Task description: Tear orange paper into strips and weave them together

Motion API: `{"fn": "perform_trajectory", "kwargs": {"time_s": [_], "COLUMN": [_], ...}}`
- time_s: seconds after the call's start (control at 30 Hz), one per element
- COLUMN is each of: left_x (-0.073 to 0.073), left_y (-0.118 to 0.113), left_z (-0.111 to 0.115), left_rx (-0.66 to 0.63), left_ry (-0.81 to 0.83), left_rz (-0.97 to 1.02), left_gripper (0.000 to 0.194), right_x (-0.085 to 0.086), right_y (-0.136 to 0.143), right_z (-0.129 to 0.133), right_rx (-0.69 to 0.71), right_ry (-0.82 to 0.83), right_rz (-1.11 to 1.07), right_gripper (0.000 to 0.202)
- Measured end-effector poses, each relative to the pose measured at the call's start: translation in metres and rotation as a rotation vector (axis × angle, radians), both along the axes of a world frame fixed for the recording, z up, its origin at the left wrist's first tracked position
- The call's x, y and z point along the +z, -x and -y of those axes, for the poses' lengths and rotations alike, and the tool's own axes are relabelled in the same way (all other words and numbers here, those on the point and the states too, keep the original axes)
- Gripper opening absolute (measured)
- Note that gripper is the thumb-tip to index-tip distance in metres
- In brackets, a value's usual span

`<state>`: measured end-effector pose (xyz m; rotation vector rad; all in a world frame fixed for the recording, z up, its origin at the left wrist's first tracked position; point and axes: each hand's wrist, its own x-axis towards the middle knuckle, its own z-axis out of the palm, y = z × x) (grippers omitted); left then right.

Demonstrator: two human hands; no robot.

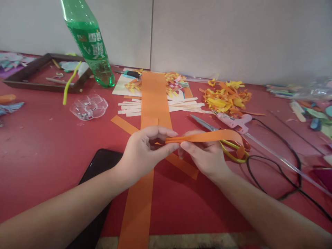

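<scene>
Between my two hands is an orange paper strip [214, 135], folded in layers at its left end. My left hand [145, 148] pinches that folded end between thumb and fingers. Close beside it, my right hand [204, 150] grips the same strip, whose loose tail curls over to the right and droops. Beneath my hands lie a long, wide orange paper band [154, 97] and a narrow orange strip [183, 166] that crosses it diagonally.
Scissors [203, 122] and a pink glue gun [234, 121] with a black cord lie right. Behind are paper scraps [225, 98] and white strips [184, 104]. On the left are a green bottle [90, 45], wooden frame [44, 86], clear dish [89, 107] and black phone [101, 162].
</scene>
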<state>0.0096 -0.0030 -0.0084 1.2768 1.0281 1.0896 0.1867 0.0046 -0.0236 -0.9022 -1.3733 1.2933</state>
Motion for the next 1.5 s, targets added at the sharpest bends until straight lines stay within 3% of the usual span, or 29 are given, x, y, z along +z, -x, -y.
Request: {"fn": "perform_trajectory", "kwargs": {"time_s": [0.47,1.5], "left_x": [0.0009,0.0007], "left_y": [0.001,0.0022], "left_z": [-0.0031,-0.0004], "left_rx": [-0.05,0.003], "left_ry": [0.036,0.105], "left_rz": [0.113,0.056], "left_gripper": [0.013,0.018], "right_x": [-0.0077,-0.0081], "right_y": [-0.0028,-0.0012], "right_z": [0.0012,0.0006], "right_rx": [0.036,0.016], "right_ry": [0.008,0.03], "right_rz": [-0.066,-0.08], "right_gripper": [0.006,0.006]}}
